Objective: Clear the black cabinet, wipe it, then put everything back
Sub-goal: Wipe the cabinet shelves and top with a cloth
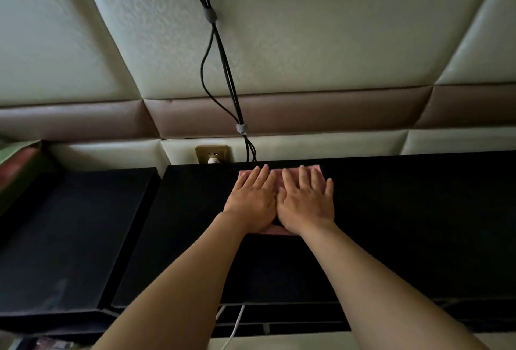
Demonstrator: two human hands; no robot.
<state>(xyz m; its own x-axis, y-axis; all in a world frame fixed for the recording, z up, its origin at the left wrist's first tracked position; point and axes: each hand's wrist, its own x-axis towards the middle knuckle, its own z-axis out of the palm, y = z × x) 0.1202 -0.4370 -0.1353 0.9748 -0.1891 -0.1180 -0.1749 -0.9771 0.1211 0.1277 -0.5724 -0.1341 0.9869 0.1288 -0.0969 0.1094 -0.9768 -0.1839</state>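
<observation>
Atop the black cabinet (pixel 391 224), near its rear edge: one pink cloth (pixel 276 179), lying flat, mostly covered by two hands.

- Black cabinet: matte, dark, long flat top running to the right edge of view; it fills the lower half of the view, its rear edge against the wall. Apart from the cloth and the hands, its top surface shows as plain black.
- Pink cloth: soft, pale pink. Its far edge shows beyond the fingertips, a strip shows between the two hands, and its near edge shows below the wrists.
- Left hand (pixel 251 199): flat, palm down on the cloth, fingers straight and close together, pressing rather than gripping.
- Right hand (pixel 305 204): flat, palm down on the cloth, fingers straight and slightly spread; thumb side touching the left hand. Both forearms are bare.
- Second black unit (pixel 69 238): just beside the cabinet on the left, with a narrow gap between.
- Green and red object (pixel 19 165): far left, blurred, kind not clear.
- Padded wall (pixel 307 28): cream panels with a brown band (pixel 307 115) across them.
- Black cables (pixel 223 51): hanging down the wall, bundled by two grey ties, passing behind the cabinet.
- Wall socket (pixel 213 153): brass-coloured, just above the rear edge, with a white plug (pixel 213 160) in it.
- White cable (pixel 237 324): below the cabinet's front edge.
</observation>
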